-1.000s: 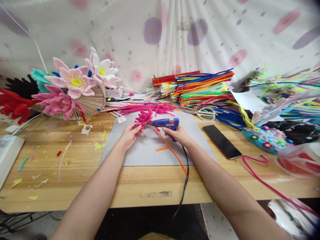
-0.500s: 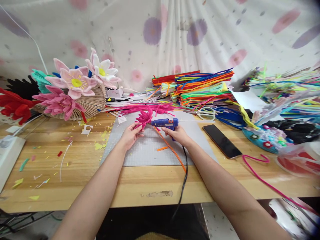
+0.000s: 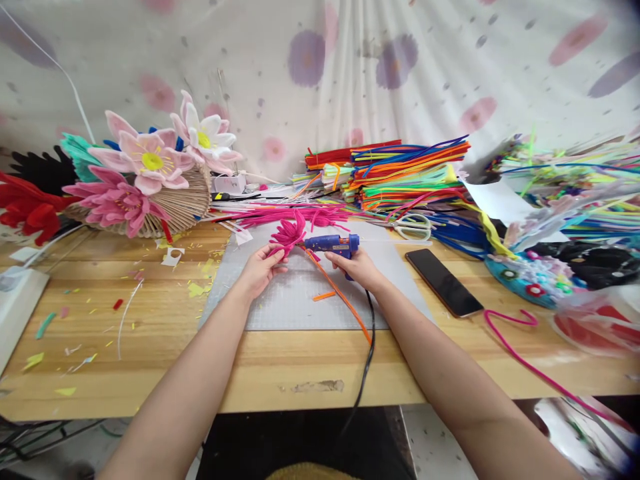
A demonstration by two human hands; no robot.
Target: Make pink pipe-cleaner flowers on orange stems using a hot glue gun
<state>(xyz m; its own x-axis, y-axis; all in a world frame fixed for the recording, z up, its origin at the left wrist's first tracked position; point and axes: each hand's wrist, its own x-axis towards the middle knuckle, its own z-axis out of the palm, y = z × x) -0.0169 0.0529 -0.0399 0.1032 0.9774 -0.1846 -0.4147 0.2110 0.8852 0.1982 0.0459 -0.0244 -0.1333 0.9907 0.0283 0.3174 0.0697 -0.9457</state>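
Over the grey cutting mat point(image 3: 285, 310), my left hand point(image 3: 263, 270) is closed on a magenta pipe-cleaner flower point(image 3: 287, 233), its petals fanned out above my fingers. My right hand point(image 3: 357, 267) grips a blue hot glue gun point(image 3: 327, 245) by the handle. The gun's nozzle points left at the base of the flower, and I cannot tell whether it touches. A clear glue stick sticks out of the gun's rear. Below the gun, an orange pipe cleaner point(image 3: 345, 297) runs down across the mat, with a short orange piece point(image 3: 324, 296) beside it.
Finished flowers point(image 3: 150, 160) stand at the left by a power strip point(image 3: 23, 313). Bundled pipe cleaners point(image 3: 410, 173) and scissors point(image 3: 413, 227) lie behind the mat. A phone point(image 3: 443, 283) rests to the right. The gun's black cord point(image 3: 367, 363) hangs over the table's front edge.
The glue gun has shifted slightly right, its nozzle a little farther from the flower's base. My left hand stays closed on the flower in nearly the same place.
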